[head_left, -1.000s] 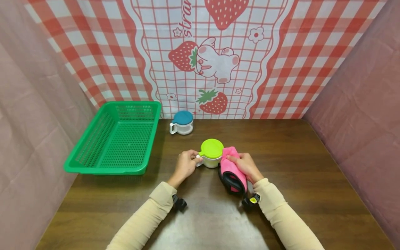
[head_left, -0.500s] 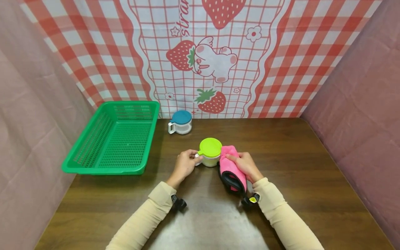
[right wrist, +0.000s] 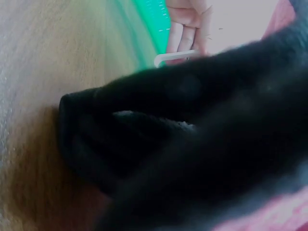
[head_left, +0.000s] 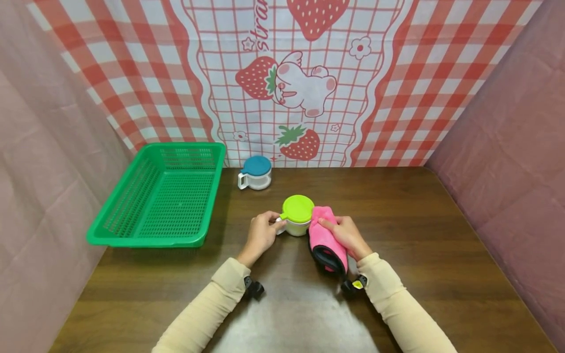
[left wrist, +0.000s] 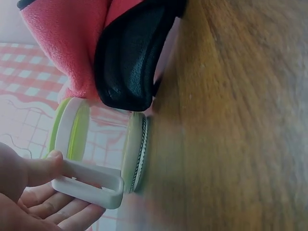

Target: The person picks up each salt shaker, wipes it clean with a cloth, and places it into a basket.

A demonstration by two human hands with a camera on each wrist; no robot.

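In the head view, a clear jar with a lime-green lid [head_left: 298, 208] stands upright on the table. My left hand [head_left: 261, 234] holds it by its white handle [left wrist: 96, 171], with the thumb on one side and the fingers on the other in the left wrist view. A pink cloth [head_left: 324, 238] with black edging is bunched in my right hand [head_left: 350, 236]. The cloth touches the right side of the jar and hides part of its wall. Its black edging [right wrist: 168, 91] fills much of the right wrist view, where my right fingers are hidden.
A second jar with a blue lid [head_left: 257, 166] stands behind, near the patterned backdrop [head_left: 304, 93]. To the left is a green perforated basket [head_left: 215, 196]. Pink curtains [head_left: 494, 122] bound the wooden table [head_left: 419, 255] on both sides.
The cloth has shifted slightly against the jar's side, and its loose lower part has folded a little. The jar and my left hand keep nearly the same place.
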